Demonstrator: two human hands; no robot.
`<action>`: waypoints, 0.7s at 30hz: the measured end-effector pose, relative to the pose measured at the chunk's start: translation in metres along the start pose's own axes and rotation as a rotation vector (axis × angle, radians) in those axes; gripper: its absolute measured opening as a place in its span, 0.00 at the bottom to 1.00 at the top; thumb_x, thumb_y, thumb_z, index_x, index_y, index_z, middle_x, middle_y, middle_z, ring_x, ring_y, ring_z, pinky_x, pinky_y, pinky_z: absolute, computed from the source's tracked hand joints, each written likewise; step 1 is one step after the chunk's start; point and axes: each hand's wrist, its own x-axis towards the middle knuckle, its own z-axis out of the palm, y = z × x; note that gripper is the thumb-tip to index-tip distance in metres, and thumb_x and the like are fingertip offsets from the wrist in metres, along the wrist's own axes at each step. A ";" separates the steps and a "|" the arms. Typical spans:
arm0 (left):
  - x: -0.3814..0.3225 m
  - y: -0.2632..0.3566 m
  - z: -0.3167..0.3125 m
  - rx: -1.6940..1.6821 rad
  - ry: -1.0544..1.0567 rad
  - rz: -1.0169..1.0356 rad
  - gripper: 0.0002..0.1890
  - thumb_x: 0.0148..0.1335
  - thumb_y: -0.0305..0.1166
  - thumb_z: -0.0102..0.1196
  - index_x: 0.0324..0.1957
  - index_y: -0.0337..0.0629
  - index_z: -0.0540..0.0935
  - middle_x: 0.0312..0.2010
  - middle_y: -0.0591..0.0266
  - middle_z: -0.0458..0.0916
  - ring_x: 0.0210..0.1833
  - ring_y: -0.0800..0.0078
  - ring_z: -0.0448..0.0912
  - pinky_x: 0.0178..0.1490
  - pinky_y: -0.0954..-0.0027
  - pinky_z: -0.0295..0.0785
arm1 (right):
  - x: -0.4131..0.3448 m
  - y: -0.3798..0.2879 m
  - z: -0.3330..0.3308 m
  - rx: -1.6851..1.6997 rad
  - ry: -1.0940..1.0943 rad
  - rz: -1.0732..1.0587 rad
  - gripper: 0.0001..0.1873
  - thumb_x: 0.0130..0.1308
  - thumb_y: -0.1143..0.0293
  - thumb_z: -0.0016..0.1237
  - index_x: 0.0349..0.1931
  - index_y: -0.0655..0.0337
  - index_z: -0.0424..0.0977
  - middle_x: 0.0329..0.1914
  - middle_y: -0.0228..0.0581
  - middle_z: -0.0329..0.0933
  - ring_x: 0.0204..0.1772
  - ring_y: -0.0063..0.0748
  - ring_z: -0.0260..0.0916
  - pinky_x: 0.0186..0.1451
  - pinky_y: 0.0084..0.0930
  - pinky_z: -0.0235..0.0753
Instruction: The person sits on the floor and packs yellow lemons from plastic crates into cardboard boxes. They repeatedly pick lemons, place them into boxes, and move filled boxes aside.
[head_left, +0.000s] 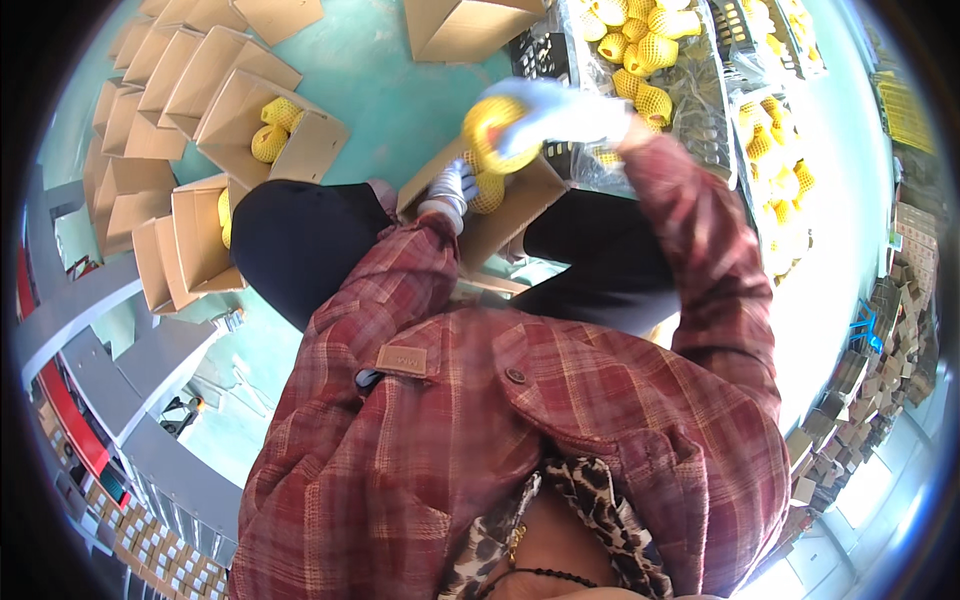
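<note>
A cardboard box (517, 217) stands between my knees with its top open. In it lies a fruit in a yellow foam net (487, 192). My left hand (452, 186), in a light glove, reaches inside the box's left side and touches that netted fruit. Above the box my right hand (536, 112), gloved and blurred by motion, holds another fruit in a yellow foam net (495, 135). That fruit partly covers the ones below it. What kind of fruit the nets hold, I cannot tell.
Black plastic crates (701, 135) lined with clear film hold many netted fruits (656, 49) at the right. Cardboard boxes (172, 82) stand in rows at the left, one with netted fruits (270, 142) inside. Another box (469, 30) stands ahead. A grey metal frame (82, 322) is at the far left.
</note>
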 end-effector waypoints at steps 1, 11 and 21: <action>-0.009 0.002 -0.004 -0.115 0.024 0.032 0.24 0.68 0.49 0.41 0.58 0.45 0.69 0.54 0.55 0.75 0.54 0.55 0.75 0.57 0.50 0.71 | 0.020 0.004 0.027 -0.095 -0.073 0.230 0.36 0.43 0.59 0.64 0.53 0.70 0.71 0.48 0.48 0.76 0.51 0.38 0.74 0.51 0.28 0.76; -0.065 0.040 0.009 -0.703 0.001 0.247 0.30 0.66 0.56 0.36 0.61 0.46 0.69 0.54 0.54 0.76 0.54 0.54 0.76 0.56 0.47 0.72 | 0.088 0.053 0.127 -0.888 0.147 0.268 0.47 0.53 0.66 0.57 0.71 0.51 0.45 0.61 0.61 0.62 0.55 0.54 0.72 0.55 0.43 0.75; 0.035 0.016 -0.036 1.053 0.391 -0.029 0.27 0.62 0.45 0.54 0.61 0.46 0.68 0.58 0.56 0.72 0.58 0.60 0.72 0.57 0.55 0.72 | 0.025 0.075 0.002 0.141 0.474 -0.108 0.17 0.61 0.75 0.51 0.52 0.64 0.74 0.38 0.36 0.81 0.40 0.27 0.78 0.44 0.21 0.77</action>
